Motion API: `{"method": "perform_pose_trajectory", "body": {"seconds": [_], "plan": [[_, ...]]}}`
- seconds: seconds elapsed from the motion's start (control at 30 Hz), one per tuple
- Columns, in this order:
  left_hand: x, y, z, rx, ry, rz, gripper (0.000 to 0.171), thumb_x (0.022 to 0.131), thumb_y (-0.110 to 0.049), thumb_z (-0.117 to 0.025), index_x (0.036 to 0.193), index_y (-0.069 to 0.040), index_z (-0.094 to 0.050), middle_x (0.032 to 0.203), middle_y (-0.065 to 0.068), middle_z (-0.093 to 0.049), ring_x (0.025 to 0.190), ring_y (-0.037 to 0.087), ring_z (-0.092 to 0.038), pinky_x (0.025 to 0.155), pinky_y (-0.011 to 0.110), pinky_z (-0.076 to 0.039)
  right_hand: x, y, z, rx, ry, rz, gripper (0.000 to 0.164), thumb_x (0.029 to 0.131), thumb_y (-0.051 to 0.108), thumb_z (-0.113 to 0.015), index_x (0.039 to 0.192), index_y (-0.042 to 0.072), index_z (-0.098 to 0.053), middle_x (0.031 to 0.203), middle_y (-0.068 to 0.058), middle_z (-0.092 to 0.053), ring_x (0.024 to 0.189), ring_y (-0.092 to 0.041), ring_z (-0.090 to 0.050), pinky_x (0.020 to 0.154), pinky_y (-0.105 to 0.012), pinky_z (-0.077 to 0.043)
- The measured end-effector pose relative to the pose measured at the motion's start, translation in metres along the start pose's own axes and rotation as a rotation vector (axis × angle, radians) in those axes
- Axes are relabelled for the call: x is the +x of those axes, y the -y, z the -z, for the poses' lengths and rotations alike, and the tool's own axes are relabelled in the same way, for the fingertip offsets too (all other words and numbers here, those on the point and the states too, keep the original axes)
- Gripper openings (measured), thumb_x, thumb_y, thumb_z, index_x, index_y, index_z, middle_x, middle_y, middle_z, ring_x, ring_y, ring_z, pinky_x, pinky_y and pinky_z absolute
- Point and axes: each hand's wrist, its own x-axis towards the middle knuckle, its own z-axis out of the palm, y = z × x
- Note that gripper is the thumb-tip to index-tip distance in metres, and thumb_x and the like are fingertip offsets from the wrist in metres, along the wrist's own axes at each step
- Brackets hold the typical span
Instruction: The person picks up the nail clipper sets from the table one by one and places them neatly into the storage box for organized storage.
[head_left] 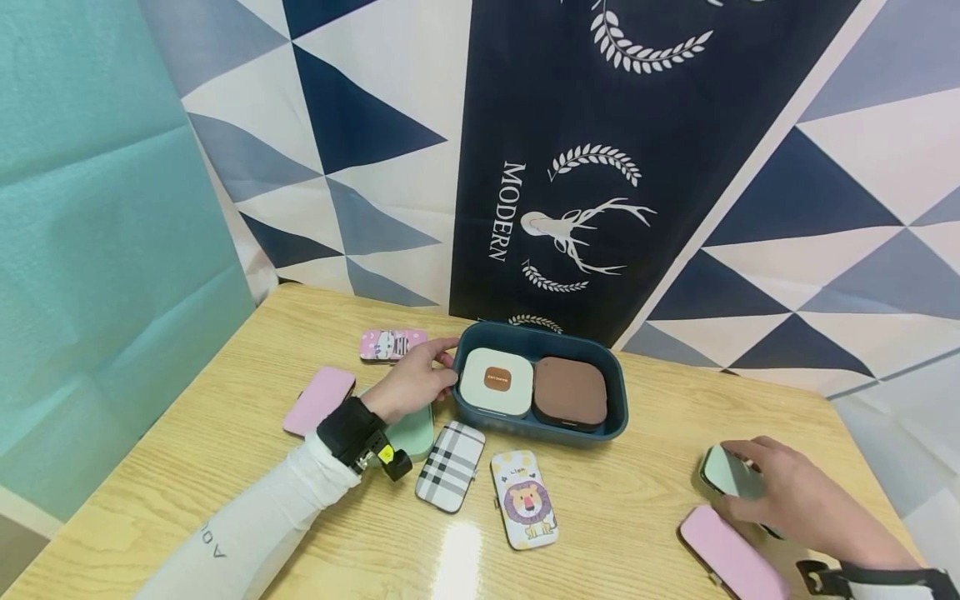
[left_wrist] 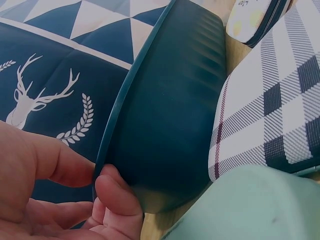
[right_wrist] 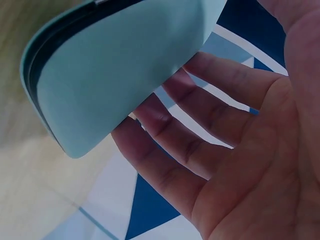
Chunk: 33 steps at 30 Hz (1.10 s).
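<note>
My left hand [head_left: 420, 379] pinches the left end of a dark teal plastic bin [head_left: 617, 417]; in the left wrist view its thumb and fingers [left_wrist: 117, 192] meet on the bin's rim. Inside the bin lie a cream case [head_left: 480, 400] with a brown label and a brown case [head_left: 570, 390], side by side. At the table's right, my right hand [head_left: 798, 496] holds a small mint-green case [head_left: 731, 475] between thumb and fingers. The right wrist view has several fingertips against the edge of this green case [right_wrist: 120, 75]. Whether it is off the table, I cannot tell.
A pink case [head_left: 731, 554] lies beside the right hand. Around the left arm are a pink case [head_left: 321, 400], a cartoon-cat case [head_left: 390, 344] and a mint-green case [head_left: 414, 433]. A plaid case [head_left: 452, 467] and a lion case [head_left: 525, 500] lie before the bin.
</note>
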Motion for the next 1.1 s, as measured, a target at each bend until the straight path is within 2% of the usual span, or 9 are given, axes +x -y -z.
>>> {"method": "perform_pose_trajectory", "body": {"seconds": [0.23,0.4,0.5,0.67,0.83,1.1], "plan": [[-0.001,-0.001,0.001,-0.004,0.000,0.006,0.063,0.101,0.005,-0.056,0.162,0.000,-0.040,0.113,0.016,-0.052,0.081,0.026,-0.061,0.073,0.033,-0.051,0.009,0.012,0.017,-0.007,-0.070,0.065,0.071,0.076,0.023,-0.093,0.133,-0.008,-0.064,0.108,-0.011,-0.065,0.081,-0.017,-0.053,0.062,-0.030,-0.044],[-0.001,-0.001,0.001,-0.004,-0.002,0.009,0.063,0.101,0.005,-0.057,0.162,-0.001,-0.040,0.114,0.016,-0.052,0.082,0.027,-0.061,0.074,0.034,-0.052,0.019,0.024,0.028,-0.027,-0.174,0.152,0.069,0.073,0.020,-0.093,0.130,-0.005,-0.066,0.110,-0.013,-0.066,0.080,-0.016,-0.053,0.062,-0.029,-0.044],[0.000,0.000,0.001,0.000,-0.003,0.007,0.063,0.101,0.005,-0.056,0.162,-0.001,-0.040,0.113,0.016,-0.052,0.081,0.026,-0.061,0.073,0.034,-0.052,0.025,0.032,0.035,-0.044,-0.206,0.184,0.069,0.072,0.021,-0.094,0.131,-0.004,-0.067,0.112,-0.016,-0.067,0.082,-0.017,-0.054,0.061,-0.029,-0.045],[0.000,0.000,0.000,0.001,-0.001,0.007,0.063,0.101,0.005,-0.056,0.162,-0.001,-0.040,0.113,0.015,-0.052,0.081,0.026,-0.061,0.073,0.033,-0.052,0.037,0.045,0.046,-0.056,-0.227,0.227,0.068,0.072,0.022,-0.094,0.130,-0.002,-0.067,0.109,-0.012,-0.065,0.079,-0.016,-0.053,0.059,-0.027,-0.044],[0.000,-0.001,0.000,-0.001,0.000,0.008,0.063,0.101,0.005,-0.056,0.162,-0.001,-0.040,0.114,0.016,-0.052,0.081,0.026,-0.061,0.074,0.034,-0.052,0.047,0.059,0.056,-0.070,-0.215,0.229,0.069,0.075,0.024,-0.093,0.133,-0.002,-0.066,0.110,-0.012,-0.064,0.081,-0.018,-0.054,0.059,-0.028,-0.045],[0.000,-0.001,-0.001,-0.004,-0.001,0.011,0.063,0.101,0.005,-0.057,0.162,-0.001,-0.040,0.114,0.016,-0.052,0.081,0.026,-0.061,0.073,0.032,-0.052,0.063,0.080,0.066,-0.080,-0.209,0.264,0.068,0.078,0.024,-0.090,0.136,-0.002,-0.065,0.116,-0.017,-0.065,0.087,-0.025,-0.058,0.062,-0.032,-0.050]]}}
